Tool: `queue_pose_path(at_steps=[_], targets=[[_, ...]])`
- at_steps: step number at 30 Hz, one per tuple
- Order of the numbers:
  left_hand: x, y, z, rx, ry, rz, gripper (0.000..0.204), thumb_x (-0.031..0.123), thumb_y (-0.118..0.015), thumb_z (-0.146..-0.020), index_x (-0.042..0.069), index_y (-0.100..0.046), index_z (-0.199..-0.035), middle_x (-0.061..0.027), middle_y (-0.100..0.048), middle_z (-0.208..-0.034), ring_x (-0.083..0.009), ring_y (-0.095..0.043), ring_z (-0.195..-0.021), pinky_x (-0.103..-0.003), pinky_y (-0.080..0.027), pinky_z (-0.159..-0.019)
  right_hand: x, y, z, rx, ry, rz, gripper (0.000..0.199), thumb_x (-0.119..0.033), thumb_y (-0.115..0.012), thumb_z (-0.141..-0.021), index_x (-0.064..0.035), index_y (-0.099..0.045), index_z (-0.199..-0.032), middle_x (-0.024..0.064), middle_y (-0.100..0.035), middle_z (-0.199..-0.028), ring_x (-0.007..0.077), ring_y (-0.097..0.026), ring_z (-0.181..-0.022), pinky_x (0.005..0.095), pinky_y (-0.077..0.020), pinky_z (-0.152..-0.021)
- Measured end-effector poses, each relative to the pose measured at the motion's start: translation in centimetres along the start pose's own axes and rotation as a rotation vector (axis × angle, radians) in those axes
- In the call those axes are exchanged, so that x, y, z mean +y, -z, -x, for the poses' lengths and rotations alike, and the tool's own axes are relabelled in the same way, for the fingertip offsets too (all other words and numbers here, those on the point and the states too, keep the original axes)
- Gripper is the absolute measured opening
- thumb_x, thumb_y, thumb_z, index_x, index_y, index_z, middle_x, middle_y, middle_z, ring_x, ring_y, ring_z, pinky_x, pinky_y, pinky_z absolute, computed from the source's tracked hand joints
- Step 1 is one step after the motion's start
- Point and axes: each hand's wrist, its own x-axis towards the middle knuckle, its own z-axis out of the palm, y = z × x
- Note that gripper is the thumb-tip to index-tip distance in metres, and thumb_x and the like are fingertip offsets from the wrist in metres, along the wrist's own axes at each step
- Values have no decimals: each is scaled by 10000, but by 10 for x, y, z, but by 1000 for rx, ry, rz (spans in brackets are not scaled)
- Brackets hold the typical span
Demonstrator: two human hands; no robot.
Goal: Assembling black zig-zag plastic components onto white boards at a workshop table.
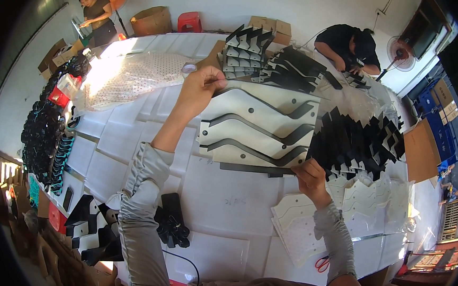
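A cream-coloured sheet with several black zigzag strips and small dark holes [237, 106] is held up over the table, tilted, between my two hands. Fingers of my left hand [199, 87] pinch its upper left corner. At its lower right edge, the fingers of my right hand [311, 178] are closed on it. Right beside the sheet lies a large heap of black zigzag strips [354, 145]. Beyond it stands a stack of white-and-black zigzag pieces [243, 49], with more dark strips [295, 66] next to it.
Cream sheets [293, 223] and red-handled scissors [322, 264] lie near right. A black object with a cable [172, 221] sits left of centre. Clear plastic over dotted sheets [134, 78] and dark bundles [42, 135] cover the far left. Two other people [347, 47] [97, 16] are beyond the table.
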Motion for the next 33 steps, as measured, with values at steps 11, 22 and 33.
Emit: queue_pose_path(at_steps=[11, 22, 33], targets=[[-2, 1, 10, 110, 126, 217, 172, 65, -751, -757, 3, -606, -825, -63, -671, -779, -78, -593, -682, -205, -483, -626, -5, 11, -1, 118, 10, 177, 369, 89, -613, -511, -25, -669, -858, 40, -525, -744, 226, -530, -654, 321, -457, -526], [19, 18, 35, 131, 81, 206, 78, -14, -668, -791, 5, -615, -844, -28, -649, -755, -56, -568, -675, -191, -451, -623, -41, 47, -12, 83, -36, 234, 269, 27, -666, -601, -36, -670, -862, 51, -551, -810, 236, -544, -792, 318, -464, -647], [74, 2, 82, 81, -39, 161, 80, -76, -629, -784, -12, -593, -816, -35, -632, -727, -70, -584, -683, -207, -461, -631, -27, 60, -45, 98, -995, -1041, 328, -128, -575, -886, 6, -543, -1183, 72, -595, -1143, 138, -544, -1028, 258, -428, -852]])
